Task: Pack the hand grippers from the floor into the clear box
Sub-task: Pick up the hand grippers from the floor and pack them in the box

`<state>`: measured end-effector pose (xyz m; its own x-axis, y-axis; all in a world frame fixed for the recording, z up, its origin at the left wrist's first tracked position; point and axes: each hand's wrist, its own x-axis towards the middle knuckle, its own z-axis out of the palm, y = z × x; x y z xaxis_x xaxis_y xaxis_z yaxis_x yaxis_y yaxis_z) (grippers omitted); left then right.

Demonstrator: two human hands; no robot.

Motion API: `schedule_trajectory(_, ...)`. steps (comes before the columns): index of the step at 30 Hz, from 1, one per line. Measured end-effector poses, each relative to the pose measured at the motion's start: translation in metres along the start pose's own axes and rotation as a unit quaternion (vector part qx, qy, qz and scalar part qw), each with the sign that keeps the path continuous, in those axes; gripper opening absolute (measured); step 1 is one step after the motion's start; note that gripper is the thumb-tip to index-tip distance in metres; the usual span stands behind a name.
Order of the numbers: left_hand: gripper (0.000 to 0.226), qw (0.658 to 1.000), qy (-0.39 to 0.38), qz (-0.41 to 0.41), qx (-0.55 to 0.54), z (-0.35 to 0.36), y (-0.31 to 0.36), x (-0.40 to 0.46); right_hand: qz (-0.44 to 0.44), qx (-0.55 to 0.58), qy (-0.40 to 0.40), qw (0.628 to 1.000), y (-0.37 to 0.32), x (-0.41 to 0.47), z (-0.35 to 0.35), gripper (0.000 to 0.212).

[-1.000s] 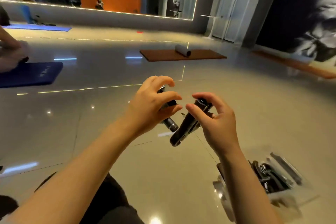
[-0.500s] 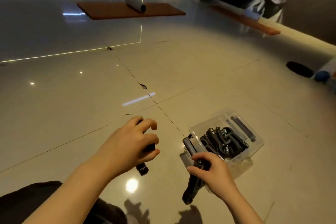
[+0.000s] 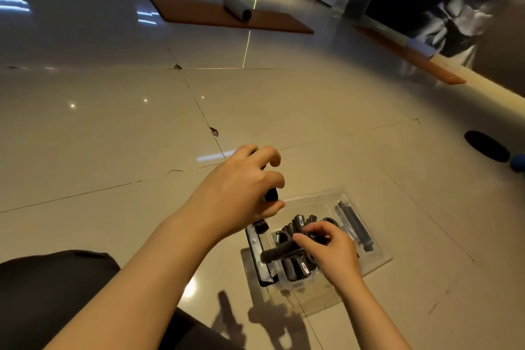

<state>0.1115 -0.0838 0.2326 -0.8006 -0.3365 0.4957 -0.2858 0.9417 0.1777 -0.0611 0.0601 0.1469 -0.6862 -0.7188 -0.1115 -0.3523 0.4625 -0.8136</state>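
Gripper handle [image 3: 279,253] lies crosswise over clear box [image 3: 345,199], pointing left.

no readable text, small pale labels on the hand grippers [image 3: 297,267] in the clear box [image 3: 377,253] too blurred to read

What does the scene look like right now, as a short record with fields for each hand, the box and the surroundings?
left hand: grips a black hand gripper above the floor, beside the box
right hand: holds another gripper inside the clear box
box contents: several black grippers
background: brown mat with grey roll
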Motion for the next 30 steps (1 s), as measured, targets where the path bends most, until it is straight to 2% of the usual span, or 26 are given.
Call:
schedule_trajectory(5, 0.025, 0.998, -0.014, -0.055, 0.018, 0.024, 0.025, 0.008, 0.006, 0.034, 0.003, 0.999, 0.041, 0.028, -0.064, 0.011)
schedule_trajectory(8, 0.026, 0.995, -0.009, -0.092, 0.045, 0.036, 0.039, 0.008, 0.013, 0.017, 0.006, 1.000, 0.063, 0.054, -0.091, 0.011)
schedule_trajectory(11, 0.024, 0.988, -0.026, -0.134, 0.066, 0.050, 0.049, 0.006, 0.014, -0.047, -0.010, 0.999, 0.079, 0.082, -0.103, 0.018)
schedule_trajectory(14, 0.024, 0.977, -0.064, -0.187, 0.076, 0.063, 0.053, 0.003, -0.027, -0.169, 0.002, 0.985, 0.085, 0.104, -0.107, 0.028)
schedule_trajectory(17, 0.025, 0.970, -0.087, -0.206, 0.100, 0.064, 0.059, 0.016, -0.057, -0.235, 0.006, 0.970, 0.084, 0.122, -0.107, 0.032)
schedule_trajectory(19, 0.025, 0.971, -0.077, -0.193, 0.115, 0.059, 0.065, 0.032, -0.040, -0.264, -0.038, 0.963, 0.085, 0.137, -0.106, 0.033)
schedule_trajectory(21, 0.024, 0.975, -0.058, -0.186, 0.107, 0.058, 0.066, 0.042, -0.014, -0.285, -0.115, 0.952, 0.087, 0.154, -0.098, 0.034)
schedule_trajectory(24, 0.029, 0.971, -0.034, -0.228, 0.057, 0.071, 0.058, 0.035, 0.017, -0.310, -0.214, 0.926, 0.093, 0.170, -0.080, 0.031)
schedule_trajectory(27, 0.037, 0.962, -0.027, -0.269, 0.032, 0.093, 0.047, 0.020, 0.044, -0.333, -0.232, 0.913, 0.103, 0.177, -0.066, 0.032)
schedule_trajectory(30, 0.039, 0.962, -0.068, -0.262, 0.032, 0.103, 0.042, 0.020, 0.090, -0.283, -0.246, 0.923, 0.111, 0.183, -0.055, 0.039)
